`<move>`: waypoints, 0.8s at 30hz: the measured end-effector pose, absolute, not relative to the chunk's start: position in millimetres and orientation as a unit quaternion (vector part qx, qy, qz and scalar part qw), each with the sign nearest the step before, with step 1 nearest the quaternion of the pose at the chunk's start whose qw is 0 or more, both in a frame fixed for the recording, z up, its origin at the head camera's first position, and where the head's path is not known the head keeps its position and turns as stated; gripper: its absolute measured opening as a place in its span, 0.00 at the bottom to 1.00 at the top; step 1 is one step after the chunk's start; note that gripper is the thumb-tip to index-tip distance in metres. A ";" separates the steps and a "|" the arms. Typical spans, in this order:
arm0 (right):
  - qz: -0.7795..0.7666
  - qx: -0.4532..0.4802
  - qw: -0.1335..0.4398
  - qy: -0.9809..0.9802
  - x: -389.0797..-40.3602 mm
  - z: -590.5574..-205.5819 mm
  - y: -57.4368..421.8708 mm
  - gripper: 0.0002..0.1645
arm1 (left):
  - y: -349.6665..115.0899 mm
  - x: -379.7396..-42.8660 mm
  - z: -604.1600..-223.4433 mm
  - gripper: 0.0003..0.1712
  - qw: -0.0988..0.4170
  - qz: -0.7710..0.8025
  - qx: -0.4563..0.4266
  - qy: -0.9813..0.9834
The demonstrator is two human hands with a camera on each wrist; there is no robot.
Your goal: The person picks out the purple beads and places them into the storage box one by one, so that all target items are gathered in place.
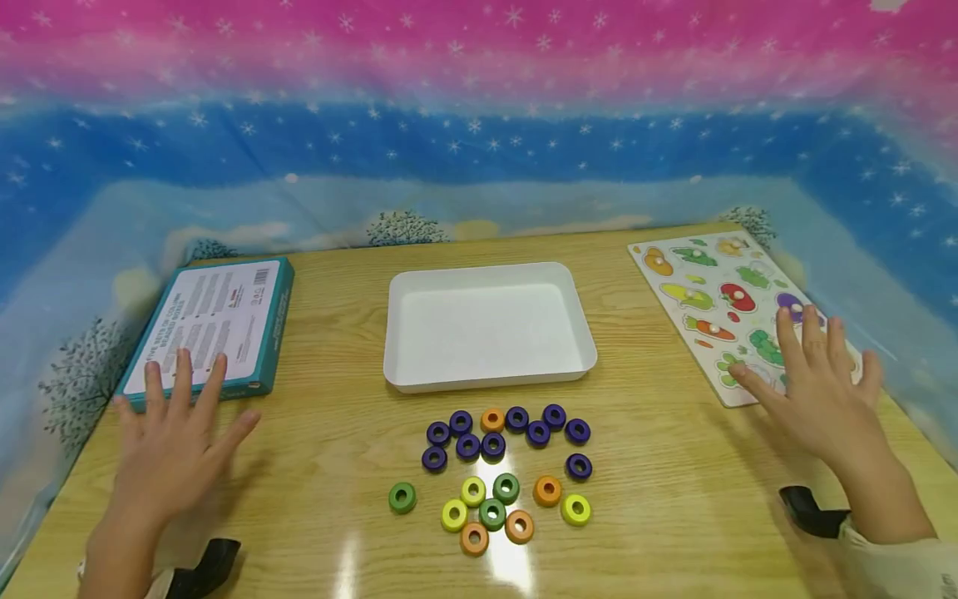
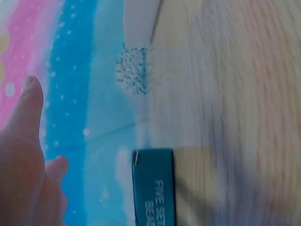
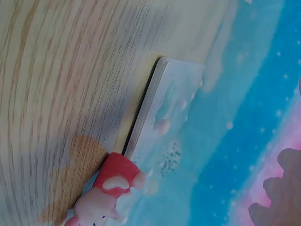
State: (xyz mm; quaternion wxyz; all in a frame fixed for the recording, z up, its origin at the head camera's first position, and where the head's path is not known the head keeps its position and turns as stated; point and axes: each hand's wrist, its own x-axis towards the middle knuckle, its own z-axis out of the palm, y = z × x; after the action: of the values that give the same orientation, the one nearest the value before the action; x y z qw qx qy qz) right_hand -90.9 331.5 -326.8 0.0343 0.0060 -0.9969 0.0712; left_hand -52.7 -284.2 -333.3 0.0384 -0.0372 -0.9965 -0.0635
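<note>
My left hand (image 1: 168, 445) has its fingers spread, overlapping the near edge of a teal box (image 1: 217, 324) in the head view. On the other side my right hand (image 1: 827, 395) is spread out too, over the near right part of a vegetable puzzle board (image 1: 711, 299) with small knobs. Neither hand holds anything. Between them, a white rectangular tray (image 1: 490, 384) stands with a bare floor. In front of it lie several dark purple ring beads (image 1: 467, 448), with green (image 1: 402, 497), yellow (image 1: 576, 509) and orange ring beads (image 1: 475, 539) mostly nearer me.
A small pink pig figurine in red (image 3: 117, 176) shows beside the puzzle board in the right wrist view. Snowflake-patterned cloth (image 1: 479, 141) walls the back and sides of the wooden table (image 1: 337, 333). Dark straps (image 1: 814, 512) show near both wrists.
</note>
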 end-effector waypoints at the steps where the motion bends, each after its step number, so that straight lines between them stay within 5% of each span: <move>1: 0.073 0.009 0.035 -0.997 -91.1 -326.8 330.8 0.51 | -282.2 -54.6 -333.3 0.43 0.044 -0.064 -0.043 -0.996; 8: 0.146 0.078 0.049 -0.985 -96.6 -325.6 316.8 0.52 | -260.0 -77.9 -330.1 0.40 0.086 -0.131 -0.105 -0.982; 24: 0.280 0.235 -0.008 -0.931 -104.4 -338.0 240.8 0.33 | -194.8 -140.4 -353.8 0.31 -0.050 -0.543 -0.143 -0.826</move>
State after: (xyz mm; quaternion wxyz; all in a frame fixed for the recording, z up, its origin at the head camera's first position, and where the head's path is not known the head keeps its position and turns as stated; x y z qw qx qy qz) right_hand -104.4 240.8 -338.0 -0.0082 0.2350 -0.9306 0.2805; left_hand -140.4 -194.8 -353.8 -0.0503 -0.1425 -0.8261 -0.5429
